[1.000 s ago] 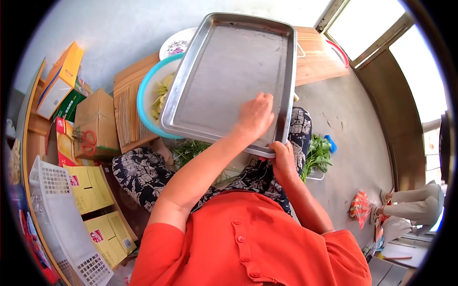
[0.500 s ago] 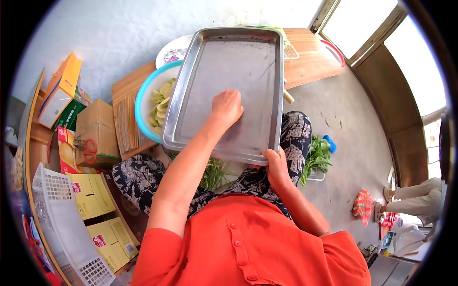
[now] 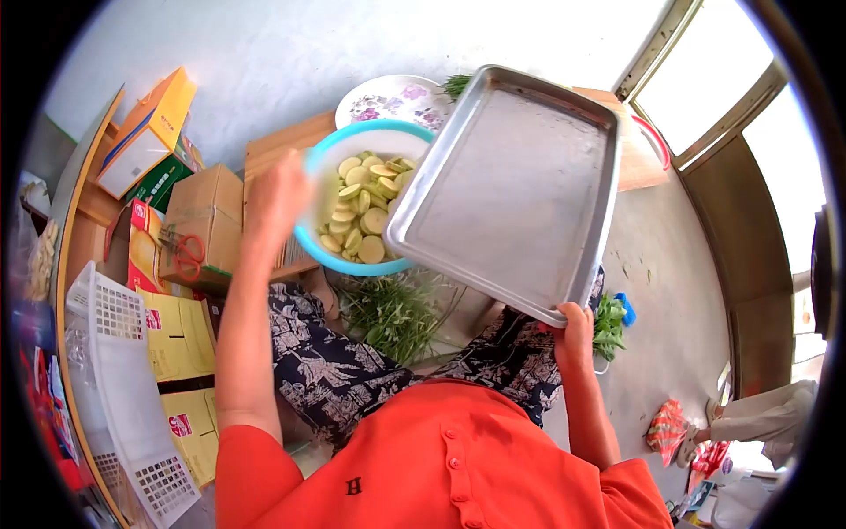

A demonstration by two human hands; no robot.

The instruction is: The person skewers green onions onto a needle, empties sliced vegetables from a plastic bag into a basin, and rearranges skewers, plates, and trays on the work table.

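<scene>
My right hand point(image 3: 575, 333) grips the near corner of a large rectangular metal tray point(image 3: 520, 194), thumb on the rim. The tray is tilted and shows its bare, slightly scratched inside. Beside the left rim of a blue-rimmed basin point(image 3: 328, 251) is my left hand point(image 3: 280, 196), smeared by motion, its fingers unclear. Whether it touches the basin I cannot tell. Round slices of a pale green vegetable point(image 3: 366, 207) lie in the basin, whose right edge is partly covered by the tray.
Behind the basin stands a floral plate point(image 3: 397, 99). Long green stems point(image 3: 392, 317) lie between my knees, leafy greens point(image 3: 608, 328) by my right leg. Cartons point(image 3: 204, 220), orange-handled scissors point(image 3: 188, 256) and a white plastic basket point(image 3: 119, 370) are at left. Another person's legs point(image 3: 762, 414) show at right.
My left hand, a fist over the tray before, has moved left to the basin's side. The tray in my right hand has swung right and turned, uncovering more of the basin and plate.
</scene>
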